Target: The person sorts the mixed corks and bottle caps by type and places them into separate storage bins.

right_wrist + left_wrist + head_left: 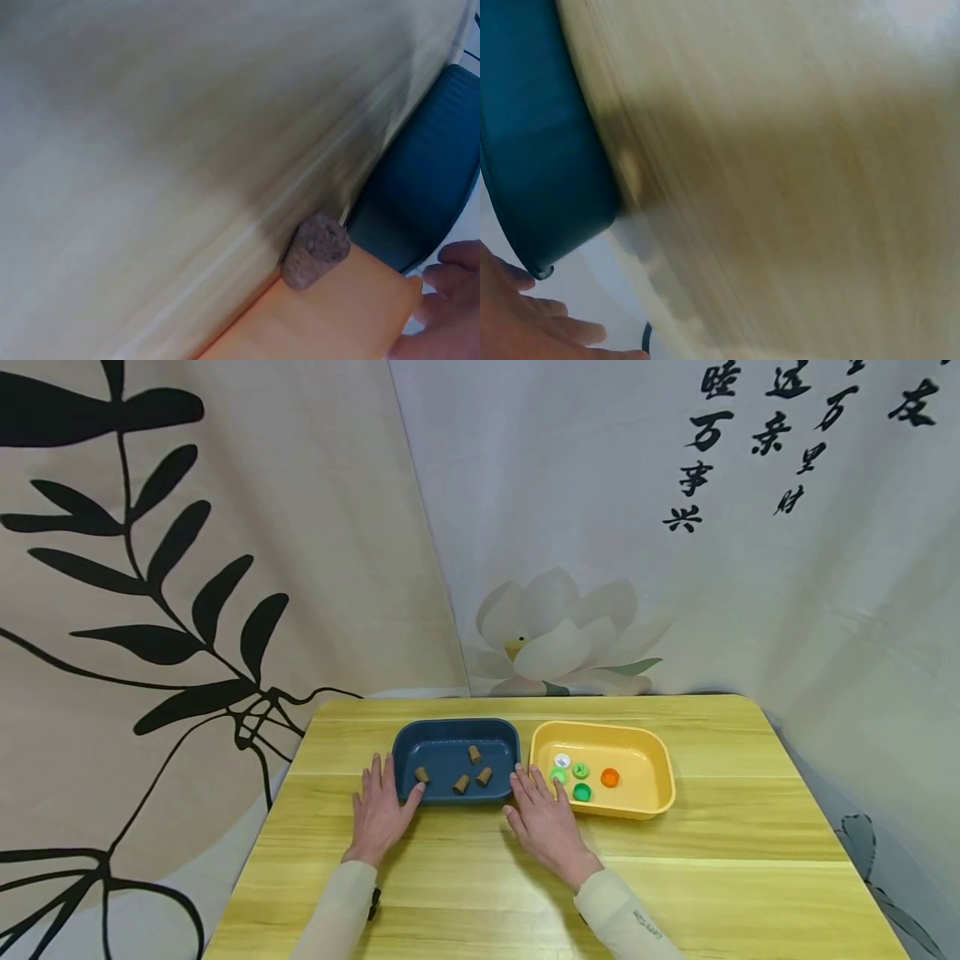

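My left hand (380,818) lies at the left end of a dark blue tray (442,747), its fingers straight and the thumb by the near left corner. Several brown corks (461,784) lie scattered in that tray. With fingers extended, my right hand (551,827) reaches over the near side where the blue tray meets a yellow tray (641,764). Neither hand grips anything. In the right wrist view, another cork (315,251) sits outside against the yellow tray's wall; the head view does not show it. Inside the yellow tray are several green caps (581,792), a white cap (562,761) and an orange cap (610,777).
Both trays stand side by side near the far edge of a wooden table (465,885). Behind the table hang pale cloths (360,527) printed with black leaves, a lotus and written characters.
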Demonstrator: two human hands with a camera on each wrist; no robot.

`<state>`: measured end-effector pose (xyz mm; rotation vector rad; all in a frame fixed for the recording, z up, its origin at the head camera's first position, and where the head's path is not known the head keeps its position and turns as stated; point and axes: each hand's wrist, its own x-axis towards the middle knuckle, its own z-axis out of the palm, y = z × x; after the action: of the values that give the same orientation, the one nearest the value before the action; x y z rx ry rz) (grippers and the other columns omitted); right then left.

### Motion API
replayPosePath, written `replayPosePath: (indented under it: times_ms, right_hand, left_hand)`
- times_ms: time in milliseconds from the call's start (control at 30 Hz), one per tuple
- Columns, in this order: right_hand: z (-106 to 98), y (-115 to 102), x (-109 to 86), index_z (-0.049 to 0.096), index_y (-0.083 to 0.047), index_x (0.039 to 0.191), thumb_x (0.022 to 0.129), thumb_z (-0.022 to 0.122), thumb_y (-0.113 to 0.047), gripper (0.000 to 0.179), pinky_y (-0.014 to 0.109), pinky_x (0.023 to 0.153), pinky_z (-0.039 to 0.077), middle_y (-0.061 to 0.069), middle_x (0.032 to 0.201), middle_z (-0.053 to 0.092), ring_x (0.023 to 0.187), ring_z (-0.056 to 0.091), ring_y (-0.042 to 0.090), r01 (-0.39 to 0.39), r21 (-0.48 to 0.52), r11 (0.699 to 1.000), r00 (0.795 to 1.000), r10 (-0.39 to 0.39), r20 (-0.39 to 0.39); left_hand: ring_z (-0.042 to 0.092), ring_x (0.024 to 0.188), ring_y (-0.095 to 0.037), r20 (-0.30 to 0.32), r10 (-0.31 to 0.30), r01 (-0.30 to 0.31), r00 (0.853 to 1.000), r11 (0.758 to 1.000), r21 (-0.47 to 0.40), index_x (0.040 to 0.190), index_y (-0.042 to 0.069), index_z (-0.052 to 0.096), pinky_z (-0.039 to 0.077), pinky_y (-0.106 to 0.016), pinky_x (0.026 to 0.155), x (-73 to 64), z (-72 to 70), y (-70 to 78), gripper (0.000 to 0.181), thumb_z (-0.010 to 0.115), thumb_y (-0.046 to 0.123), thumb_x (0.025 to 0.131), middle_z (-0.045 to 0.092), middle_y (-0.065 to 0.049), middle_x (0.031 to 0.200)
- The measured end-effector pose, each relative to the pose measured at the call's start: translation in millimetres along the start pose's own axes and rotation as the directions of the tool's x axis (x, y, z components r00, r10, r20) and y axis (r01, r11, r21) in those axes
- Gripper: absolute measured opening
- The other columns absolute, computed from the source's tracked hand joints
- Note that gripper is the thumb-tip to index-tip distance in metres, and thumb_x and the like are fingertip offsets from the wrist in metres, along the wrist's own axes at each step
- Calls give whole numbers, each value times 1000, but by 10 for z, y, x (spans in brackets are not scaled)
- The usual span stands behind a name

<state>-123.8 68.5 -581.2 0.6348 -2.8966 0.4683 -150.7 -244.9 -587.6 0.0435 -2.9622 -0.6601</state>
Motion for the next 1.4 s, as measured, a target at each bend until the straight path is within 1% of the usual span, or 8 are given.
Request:
replayPosePath:
  times_ms: [200,433,667,967,1133,1200,1300,1400]
  right_hand:
    - [-167,46,-91,45,-3,156,110,48,-36,56,62,119,27,12,164,39,152,31,35,-8,154,988,991,29,-130]
    - [-351,218,-253,48,-1,153,106,57,-26,54,58,117,34,15,158,47,146,41,39,30,261,965,944,58,-324]
    - [-436,410,-445,54,2,147,101,64,-20,52,64,107,42,20,147,57,138,50,43,83,257,963,908,33,-418]
    - [-469,480,-610,63,2,137,101,65,-25,45,61,102,48,20,136,64,125,60,41,133,171,976,886,-40,-462]
    - [-432,491,-679,69,-1,127,98,67,-24,37,56,95,54,16,127,70,117,66,36,154,134,979,882,-75,-465]
    - [-407,495,-707,72,-3,122,96,70,-23,33,53,93,56,15,122,72,113,68,34,158,129,979,889,-84,-450]
    - [-369,494,-737,74,-5,116,93,74,-21,28,48,89,59,11,117,74,108,70,30,156,125,980,906,-91,-413]
    - [-329,484,-757,75,-7,113,91,78,-21,26,45,88,59,7,115,75,107,70,26,116,146,983,937,-60,-345]
  left_hand:
    - [19,152,-50,44,6,-6,999,1000,0,166,4,14,20,-79,112,-14,7,4,96,45,68,102,10,-21,171]
    - [18,153,-50,77,-21,21,997,1000,0,166,1,7,20,-77,114,-20,-17,-3,100,43,69,102,7,-19,172]
    - [13,154,-51,96,-31,33,995,999,-17,165,0,1,20,-76,114,-24,-3,-28,103,40,71,101,-1,-19,173]
    - [6,155,-51,89,-31,32,996,999,-17,165,1,1,21,-77,113,-22,40,-45,102,42,69,102,-11,-16,173]
    - [6,155,-51,97,-29,31,995,999,-12,165,0,1,21,-77,113,-20,41,-8,102,42,69,102,-10,-16,173]
    - [6,154,-51,99,-26,27,995,1000,-9,165,-1,1,21,-77,113,-18,40,4,102,43,68,102,-10,-16,173]
    - [7,154,-51,104,-23,24,994,1000,-5,165,-1,1,21,-76,113,-15,42,12,101,43,67,102,-10,-16,173]
    - [7,155,-51,110,-22,22,994,1000,-5,164,-2,1,22,-76,113,-13,49,19,101,44,66,103,-10,-16,173]
